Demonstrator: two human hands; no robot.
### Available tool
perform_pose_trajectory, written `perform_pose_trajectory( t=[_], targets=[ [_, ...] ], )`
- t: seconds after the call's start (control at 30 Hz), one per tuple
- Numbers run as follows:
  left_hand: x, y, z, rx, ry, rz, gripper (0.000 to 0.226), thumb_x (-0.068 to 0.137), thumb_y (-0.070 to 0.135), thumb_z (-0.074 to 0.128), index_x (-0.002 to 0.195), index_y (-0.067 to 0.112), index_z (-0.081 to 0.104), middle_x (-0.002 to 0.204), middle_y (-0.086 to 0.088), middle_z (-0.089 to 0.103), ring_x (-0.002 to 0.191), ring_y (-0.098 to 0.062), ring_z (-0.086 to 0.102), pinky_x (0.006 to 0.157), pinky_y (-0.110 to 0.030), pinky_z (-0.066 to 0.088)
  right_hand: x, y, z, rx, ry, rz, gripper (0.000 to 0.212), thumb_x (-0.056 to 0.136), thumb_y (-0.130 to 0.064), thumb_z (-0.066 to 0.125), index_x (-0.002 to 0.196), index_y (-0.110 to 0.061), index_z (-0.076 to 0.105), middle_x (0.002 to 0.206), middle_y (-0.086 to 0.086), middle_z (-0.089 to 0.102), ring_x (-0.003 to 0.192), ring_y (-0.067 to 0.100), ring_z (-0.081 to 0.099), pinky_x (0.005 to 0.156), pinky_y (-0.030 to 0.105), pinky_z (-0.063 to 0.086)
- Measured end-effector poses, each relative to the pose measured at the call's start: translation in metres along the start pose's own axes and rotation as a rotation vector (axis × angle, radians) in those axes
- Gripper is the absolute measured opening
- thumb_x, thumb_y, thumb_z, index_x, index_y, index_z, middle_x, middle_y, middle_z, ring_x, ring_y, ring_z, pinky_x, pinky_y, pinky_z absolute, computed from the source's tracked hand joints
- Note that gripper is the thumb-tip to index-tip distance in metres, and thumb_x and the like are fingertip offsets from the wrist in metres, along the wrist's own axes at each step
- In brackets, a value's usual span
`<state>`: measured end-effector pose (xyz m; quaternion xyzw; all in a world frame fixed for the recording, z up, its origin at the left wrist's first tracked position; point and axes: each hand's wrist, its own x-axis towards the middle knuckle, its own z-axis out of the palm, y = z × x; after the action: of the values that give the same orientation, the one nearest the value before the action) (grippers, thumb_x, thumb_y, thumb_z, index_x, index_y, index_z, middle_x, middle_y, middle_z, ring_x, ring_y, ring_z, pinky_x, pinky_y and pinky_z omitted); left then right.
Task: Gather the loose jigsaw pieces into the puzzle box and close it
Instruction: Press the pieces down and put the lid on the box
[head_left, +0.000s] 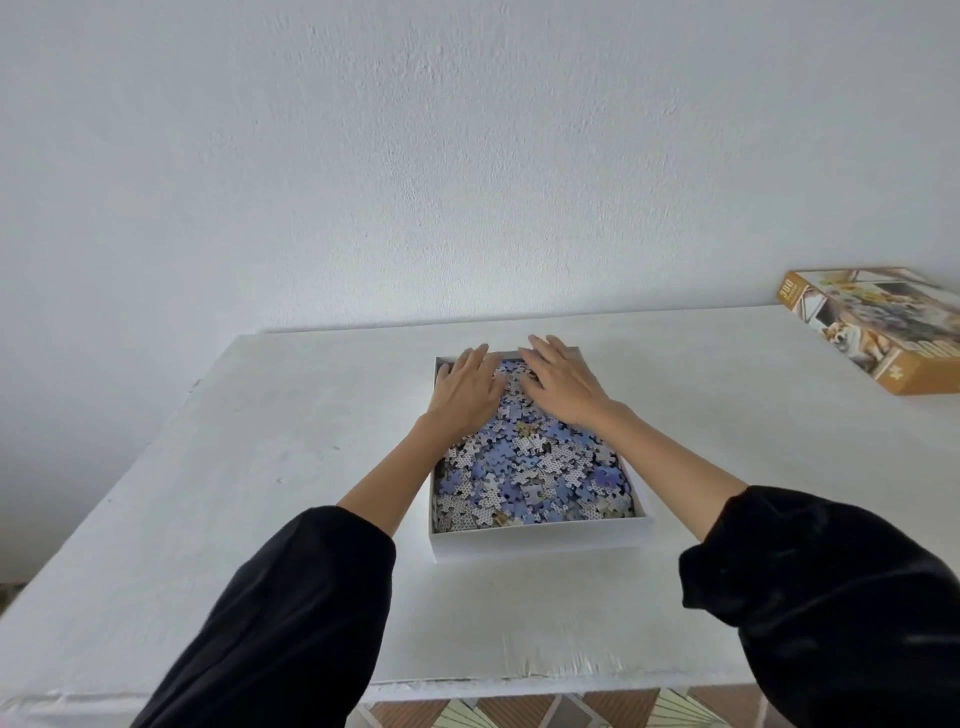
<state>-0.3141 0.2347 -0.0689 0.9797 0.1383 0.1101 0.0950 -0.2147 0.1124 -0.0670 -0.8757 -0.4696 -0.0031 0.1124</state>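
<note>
- At 6 o'clock, below the near table edge, a strip of patterned floor tiles (519, 714) shows.
- Two black sleeves come in from the bottom corners: the left sleeve (291, 623) from 7 o'clock and the right sleeve (831, 597) from 5 o'clock. Both are pushed back, leaving the forearms bare.
- The white table (260, 441) fills the lower half of the view.
- The puzzle box (540, 538), an open white tray, sits on the table just below the middle of the view, with one short wall facing the person.
- The jigsaw pieces (530, 478) lie heaped inside the box, a jumble of blue picture faces and pale patterned backs. They fill it nearly to the rim.
- The left hand (467, 392) lies palm down on the pieces at the box's 11 o'clock corner. Its fingers are straight and spread, and it grasps nothing.
- The right hand (563, 387) lies the same way at the box's 1 o'clock corner, just beside the left hand. Its fingers are flat and apart, reach to the far wall, and hold nothing.
- The printed lid (878, 327), tan-sided with a picture on top, lies picture up on the table at 2 o'clock from the box. It is well apart from the box and partly cut off by the right edge of the view.
- A plain pale wall (467, 156) rises behind the table from 9 through 12 to 3 o'clock.
</note>
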Motion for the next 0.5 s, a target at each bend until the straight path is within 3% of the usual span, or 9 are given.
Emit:
perform_pose_trajectory(
  t=[0.1, 0.3, 0.5],
  targets=[
    [-0.003, -0.005, 0.004, 0.031, -0.214, -0.026, 0.051, 0.101, 0.036, 0.020, 0.148, 0.016, 0.016, 0.157, -0.005, 0.008, 0.144, -0.021, 0.006, 0.113, -0.049, 0.007, -0.004, 0.004, 0.006, -0.030, -0.118, 0.011, 0.052, 0.100, -0.039, 0.021, 0.146, -0.015, 0.017, 0.156, 0.004, 0.002, 0.143, 0.020, 0.006, 0.114, 0.039, 0.004],
    [-0.027, 0.010, -0.003, -0.062, -0.157, -0.117, 0.053, 0.101, 0.038, 0.019, 0.148, 0.015, 0.013, 0.157, -0.011, -0.001, 0.144, -0.026, -0.006, 0.114, -0.046, 0.000, -0.030, -0.007, 0.006, 0.108, 0.035, 0.085, 0.045, 0.100, -0.034, 0.023, 0.142, -0.019, 0.030, 0.153, 0.005, 0.019, 0.142, 0.022, 0.012, 0.115, 0.045, 0.009],
    [-0.064, 0.019, -0.009, 0.042, -0.411, -0.038, 0.065, 0.097, 0.051, 0.015, 0.148, 0.019, -0.010, 0.151, -0.011, -0.027, 0.138, -0.026, -0.026, 0.113, -0.043, -0.011, -0.080, -0.022, 0.013, 0.076, -0.138, 0.096, 0.054, 0.099, -0.044, 0.017, 0.146, -0.030, -0.005, 0.153, 0.001, -0.018, 0.140, 0.024, -0.018, 0.112, 0.043, -0.009]
  ],
)
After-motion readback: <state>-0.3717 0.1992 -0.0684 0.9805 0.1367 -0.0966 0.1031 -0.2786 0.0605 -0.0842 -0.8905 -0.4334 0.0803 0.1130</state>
